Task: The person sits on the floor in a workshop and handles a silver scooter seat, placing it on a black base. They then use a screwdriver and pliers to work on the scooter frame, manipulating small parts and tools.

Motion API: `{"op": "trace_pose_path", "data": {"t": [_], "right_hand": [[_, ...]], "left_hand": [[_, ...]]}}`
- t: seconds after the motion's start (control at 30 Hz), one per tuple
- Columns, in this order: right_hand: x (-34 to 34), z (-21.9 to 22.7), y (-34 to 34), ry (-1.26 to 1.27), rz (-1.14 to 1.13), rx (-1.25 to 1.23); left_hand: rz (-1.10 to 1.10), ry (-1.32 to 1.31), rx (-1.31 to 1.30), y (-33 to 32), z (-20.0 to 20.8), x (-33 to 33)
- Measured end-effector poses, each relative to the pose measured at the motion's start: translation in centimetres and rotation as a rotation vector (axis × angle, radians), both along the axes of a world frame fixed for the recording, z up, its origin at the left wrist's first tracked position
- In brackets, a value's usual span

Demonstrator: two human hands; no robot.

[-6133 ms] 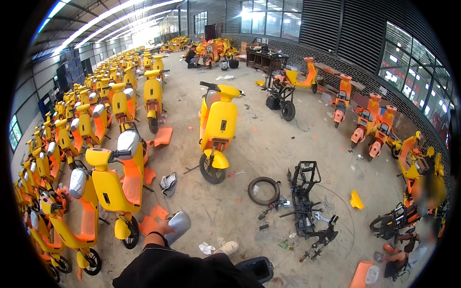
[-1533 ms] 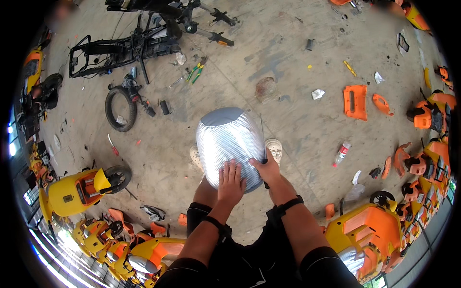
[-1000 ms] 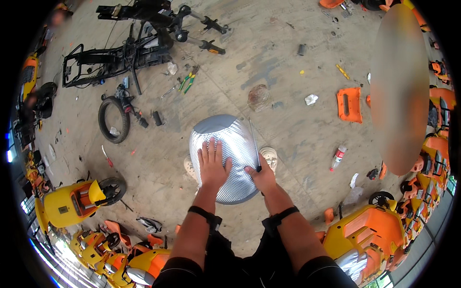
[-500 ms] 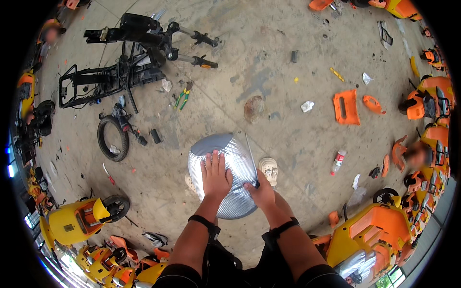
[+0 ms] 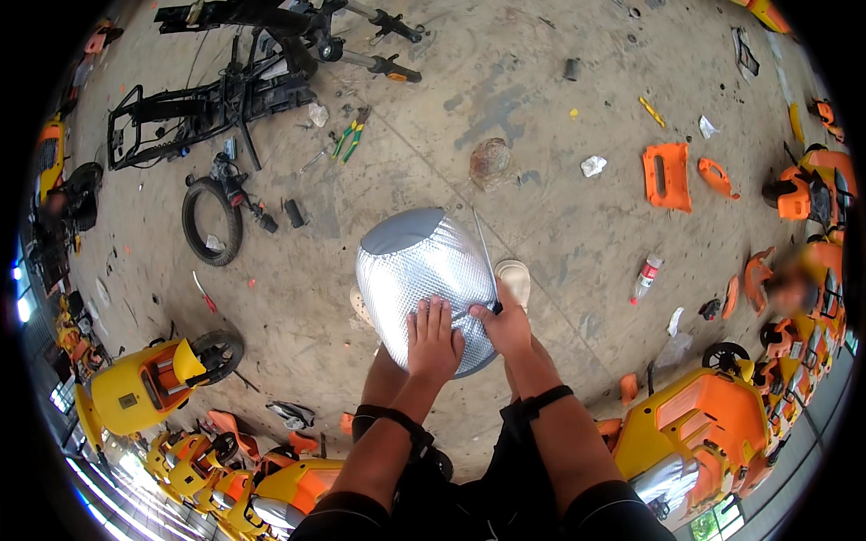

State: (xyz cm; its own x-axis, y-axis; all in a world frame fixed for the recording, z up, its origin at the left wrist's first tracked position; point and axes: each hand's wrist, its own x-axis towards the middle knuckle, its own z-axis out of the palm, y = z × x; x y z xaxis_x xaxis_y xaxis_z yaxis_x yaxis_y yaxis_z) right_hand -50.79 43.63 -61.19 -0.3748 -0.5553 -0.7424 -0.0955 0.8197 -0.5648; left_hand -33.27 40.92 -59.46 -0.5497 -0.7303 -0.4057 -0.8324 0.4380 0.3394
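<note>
In front of my legs, between my shoes, stands a rounded seat-like cushion [image 5: 410, 270] in shiny silver quilted material with a grey panel at its far end. My left hand [image 5: 436, 344] lies on its near part, fingers stretched out and flat on the silver surface. At the cushion's right side, my right hand [image 5: 507, 326] is closed around the dark handle of a screwdriver [image 5: 483, 245], whose long thin metal shaft points away from me. The right thumb rests against a dark crease in the silver cover. The cushion's underside is hidden.
A black scooter frame [image 5: 207, 108], a tire [image 5: 200, 225] and green-handled pliers [image 5: 350, 135] lie at the far left. Orange plastic panels [image 5: 654, 171] and a bottle [image 5: 647, 278] lie to the right. Yellow-orange scooters [image 5: 704, 424] stand on both sides.
My left hand has slid nearer to me, from the cushion's middle to its near part. The cushion now tilts differently. The right hand still holds the screwdriver, and the view has shifted slightly.
</note>
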Motion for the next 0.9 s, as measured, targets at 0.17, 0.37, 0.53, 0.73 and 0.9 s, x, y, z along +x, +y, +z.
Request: {"op": "trace_pose_path", "data": {"t": [0.17, 0.37, 0.53, 0.73, 0.9], "right_hand": [[0.2, 0.2, -0.3, -0.008, -0.071, -0.065], [-0.8, 1.1, -1.0, -0.114, -0.212, -0.056], [-1.0, -3.0, 1.3, -0.244, -0.288, -0.121], [-2.6, -2.0, 0.0, -0.45, -0.391, -0.028], [-3.0, -1.3, -0.5, -0.469, -0.397, 0.008]], "left_hand": [[-0.025, 0.016, -0.001, 1.9, 0.3, 1.0], [-0.041, 0.022, -0.047, 0.9, 0.1, 0.6], [-0.171, -0.052, -0.104, 0.7, 0.4, 0.4], [-0.311, 0.001, -0.117, -0.1, 0.0, 1.0], [-0.532, 0.117, -0.077, -1.6, -0.1, 1.0]]}}
